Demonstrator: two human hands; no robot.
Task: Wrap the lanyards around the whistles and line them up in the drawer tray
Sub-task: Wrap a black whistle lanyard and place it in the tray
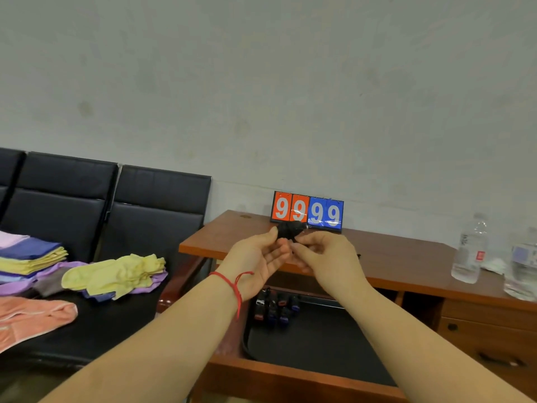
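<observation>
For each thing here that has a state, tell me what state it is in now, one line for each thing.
Left hand: palm up, fingers holding the black bundle.
Right hand: fingers pinching the bundle.
Black bundle: held up between both hands, above the desk.
Drawer: pulled open.
Black tray: lying in the drawer.
Whistles: grouped at the tray's far left corner.
Scoreboard: upright, showing 99 and 99.
Water bottles: upright on the desk.

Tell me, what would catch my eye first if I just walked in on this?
Probably the scoreboard at the back of the desk, showing 99 in orange and 99 in blue. Right in front of it, the left hand and right hand hold up a black whistle bundle. On the dark seats at left lies a heap of yellow and purple socks.
</observation>
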